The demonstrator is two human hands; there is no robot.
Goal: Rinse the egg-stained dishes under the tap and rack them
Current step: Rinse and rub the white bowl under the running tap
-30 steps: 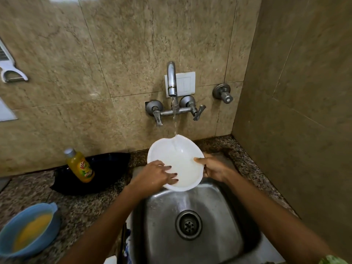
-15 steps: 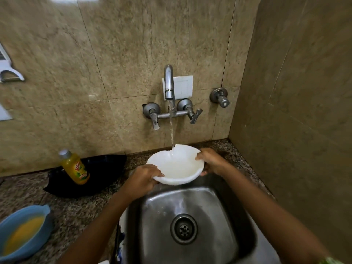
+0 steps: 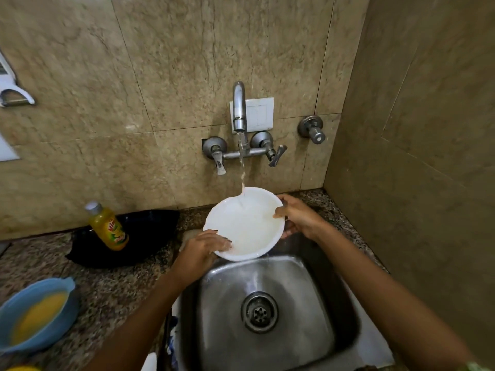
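A white bowl point(image 3: 247, 226) is held tilted toward me over the back of the steel sink point(image 3: 316, 285), its inside wet. Water runs from the wall tap point(image 3: 239, 108) onto the bowl's far rim and spills off its lower edge. My left hand point(image 3: 203, 247) grips the near-left rim, fingers inside the bowl. My right hand point(image 3: 297, 215) grips the right rim with the thumb over the edge. A blue bowl point(image 3: 34, 314) with yellow egg liquid sits on the counter at lower left.
A yellow dish-soap bottle point(image 3: 108, 227) stands by a black pan point(image 3: 144, 236) on the granite counter left of the sink. The tiled side wall point(image 3: 417, 156) closes in on the right. A valve knob point(image 3: 312, 129) juts from the back wall.
The bowl was level half a second ago; now it is tipped toward me again and water pours off its lower edge. Both hands keep their grip on the rim.
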